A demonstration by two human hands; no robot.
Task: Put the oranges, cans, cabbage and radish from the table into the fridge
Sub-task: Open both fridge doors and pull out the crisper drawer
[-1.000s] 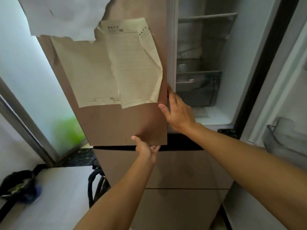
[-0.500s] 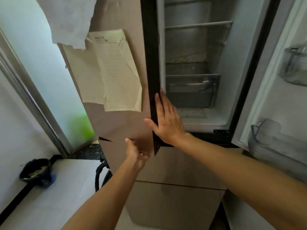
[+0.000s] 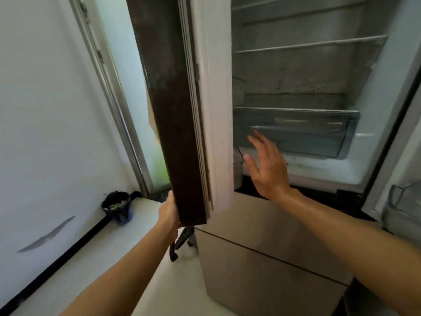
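white wall (image 3: 45, 110), left hand (image 3: 168, 212) gripping blurred fridge door (image 3: 180, 133), fingers hidden, right hand (image 3: 268, 169) spread empty

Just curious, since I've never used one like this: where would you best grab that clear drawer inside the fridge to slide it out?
Probably the clear drawer by the raised lip across its front, from straight ahead, fingers hooked under; the open right hand is already close.

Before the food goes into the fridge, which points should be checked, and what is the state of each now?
1. Left door swung open: ok.
2. Left hand grips the door's bottom corner: ok.
3. Right hand open and holding nothing: ok.
4. Shelf bare: ok.
5. Drawer shut; its contents: cannot tell.
6. Oranges, cans, cabbage, radish within reach: cannot tell, none in view.
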